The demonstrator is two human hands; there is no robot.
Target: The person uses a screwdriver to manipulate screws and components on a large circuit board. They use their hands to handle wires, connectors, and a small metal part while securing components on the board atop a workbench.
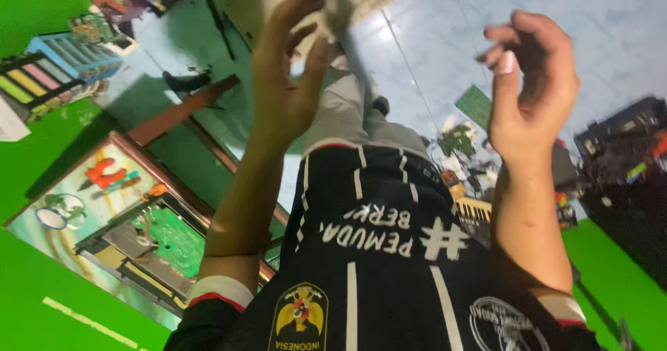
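Hands raised side by side, well apart, in the upper half of the frame. Left hand [288,80], left of centre: fingers curled loosely upward, fingertips touching a pale, blurred object [326,10] at the top edge; whether they clamp it cannot be told. Right hand [531,87], right of centre: fingers bent inward with the thumb near them, holding nothing visible. Between and below the forearms: a black shirt [375,254] with white stripes and grey trousers [344,111]. Lower left: a low table [83,205] with a colourful top, bearing a green circuit board [174,236]. Upper left: a striped coloured rack [42,76]. Right of centre: scattered electronic parts [462,146] on a pale tiled floor [431,45].
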